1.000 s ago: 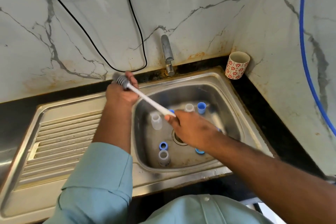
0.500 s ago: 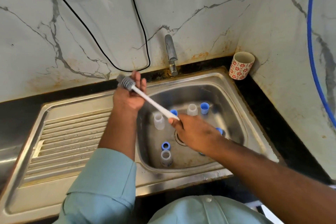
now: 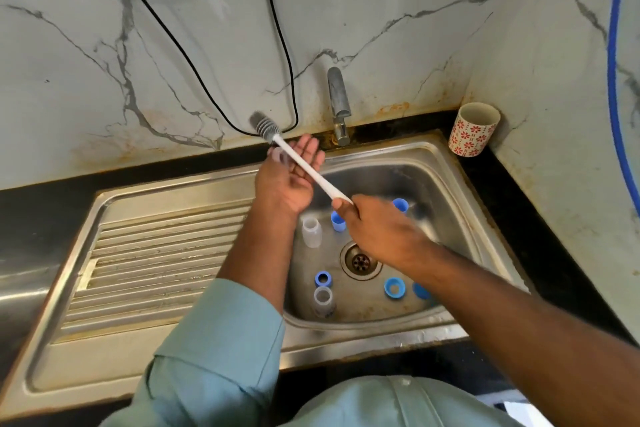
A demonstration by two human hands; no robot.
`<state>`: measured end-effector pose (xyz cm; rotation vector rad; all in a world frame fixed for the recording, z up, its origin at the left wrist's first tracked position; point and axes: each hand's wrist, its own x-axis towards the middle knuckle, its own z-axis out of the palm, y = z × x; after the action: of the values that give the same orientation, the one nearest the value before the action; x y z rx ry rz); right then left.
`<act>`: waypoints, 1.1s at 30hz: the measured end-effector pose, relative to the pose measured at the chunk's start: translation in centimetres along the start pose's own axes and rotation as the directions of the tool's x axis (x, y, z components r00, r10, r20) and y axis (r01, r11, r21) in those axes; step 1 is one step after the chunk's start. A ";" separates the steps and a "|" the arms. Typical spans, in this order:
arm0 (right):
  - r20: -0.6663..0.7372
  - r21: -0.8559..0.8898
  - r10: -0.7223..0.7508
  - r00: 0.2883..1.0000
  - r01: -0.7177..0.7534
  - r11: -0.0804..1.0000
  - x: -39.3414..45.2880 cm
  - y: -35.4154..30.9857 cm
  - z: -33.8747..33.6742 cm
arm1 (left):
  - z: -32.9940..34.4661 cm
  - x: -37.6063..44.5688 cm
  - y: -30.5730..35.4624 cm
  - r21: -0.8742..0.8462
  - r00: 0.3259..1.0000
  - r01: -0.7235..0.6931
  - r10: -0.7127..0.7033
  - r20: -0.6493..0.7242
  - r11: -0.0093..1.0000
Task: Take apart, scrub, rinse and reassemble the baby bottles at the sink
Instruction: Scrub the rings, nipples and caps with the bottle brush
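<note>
My right hand (image 3: 377, 229) grips the end of a white-handled bottle brush (image 3: 311, 173) whose grey head (image 3: 265, 126) points up at the wall. My left hand (image 3: 291, 173) is palm-up under the handle with its fingers spread; a small blurred clear piece (image 3: 278, 154) lies at its thumb side. Down in the sink basin (image 3: 446, 191) stand two clear bottle bodies (image 3: 311, 227) (image 3: 325, 300). Around them lie blue caps (image 3: 337, 221) (image 3: 400, 204) and blue rings (image 3: 322, 278) (image 3: 394, 287); my right forearm hides part of another blue piece (image 3: 420, 290).
The tap (image 3: 337, 104) sticks out over the basin's back edge and the drain (image 3: 360, 260) sits in the middle. A ribbed drainboard (image 3: 156, 253) lies to the left. A red-flowered cup (image 3: 473, 130) stands in the back right corner. A black cable (image 3: 277, 45) and a blue hose (image 3: 614, 45) hang on the wall.
My left hand has opened from a curled grip to a spread palm. The brush head has slid out past my fingers and up toward the wall.
</note>
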<state>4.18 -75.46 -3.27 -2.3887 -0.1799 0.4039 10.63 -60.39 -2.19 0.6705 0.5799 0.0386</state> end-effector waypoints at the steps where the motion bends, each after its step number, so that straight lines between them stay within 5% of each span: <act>1: 0.019 -0.023 -0.034 0.999 0.034 0.999 -0.4 0.3 0.0 | -0.2 0.6 0.5 -0.072 1.000 -0.021 0.019 -0.025 0.997; 4: 0.078 -0.141 -0.022 0.997 0.033 0.989 -3.6 1.7 0.8 | -1.5 1.6 2.2 -0.087 0.997 -0.031 0.024 -0.079 0.996; 8: 0.060 -0.015 0.060 0.996 -0.060 0.998 -2.1 2.0 0.7 | -2.3 1.3 0.7 0.140 0.988 -0.040 0.060 -0.143 0.989; 13: 0.081 -0.110 -0.006 0.997 0.015 0.994 -4.0 2.4 0.8 | -3.6 1.5 1.4 0.146 0.968 -0.104 0.134 -0.210 0.984; 20: 0.082 -0.203 0.019 0.996 -0.002 0.979 -4.3 2.1 0.9 | -4.4 0.3 1.5 -0.271 0.997 0.022 -0.042 -0.071 0.962; 28: 0.011 -0.068 0.022 1.000 -0.022 0.997 -3.0 1.2 1.6 | -2.5 -1.2 -0.8 -0.232 0.991 -0.112 0.091 -0.100 0.966; 33: 0.116 -0.091 0.046 0.992 -0.036 0.995 -4.8 1.0 0.9 | -3.1 -0.4 0.1 -0.194 0.976 -0.185 0.156 -0.153 0.964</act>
<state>-0.63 -76.82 -3.41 -2.4602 -0.2063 0.5682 8.70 -58.67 -3.91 0.5155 0.6385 0.3049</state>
